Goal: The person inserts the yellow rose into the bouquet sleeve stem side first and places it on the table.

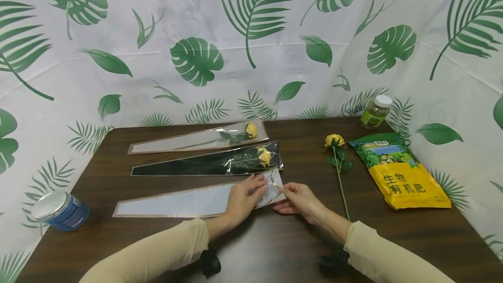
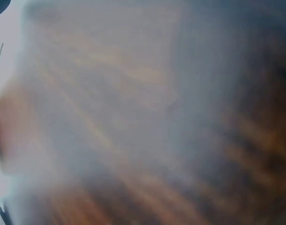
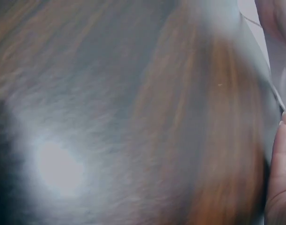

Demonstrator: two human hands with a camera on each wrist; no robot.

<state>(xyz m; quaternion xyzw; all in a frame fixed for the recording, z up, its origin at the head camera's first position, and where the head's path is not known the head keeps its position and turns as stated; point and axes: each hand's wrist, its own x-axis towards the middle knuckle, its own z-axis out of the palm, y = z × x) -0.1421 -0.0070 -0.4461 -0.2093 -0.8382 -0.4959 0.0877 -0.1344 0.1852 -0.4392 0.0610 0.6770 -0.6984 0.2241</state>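
Note:
A long tapered white flower sleeve (image 1: 169, 203) with a clear front and brownish border lies nearest me on the table. My left hand (image 1: 241, 200) rests on it near its wide end, fingers stretched over the film. At that wide end's corner, my right hand (image 1: 300, 203) pinches the edge between thumb and fingers. Part of the sleeve is hidden under the left hand. The right wrist view catches my right fingers (image 3: 281, 164) beside the sleeve's edge; the left wrist view is mostly blurred tabletop. Right of my hands lies a single yellow rose (image 1: 339, 165) with a green stem.
Behind lie a black sleeve (image 1: 177, 167) and another white sleeve (image 1: 157, 146), each with a yellow rose inside. A yellow-green fertiliser bag (image 1: 408, 182) and a white-lidded jar (image 1: 375, 112) are at the right. A blue can (image 1: 64, 213) stands at the left edge.

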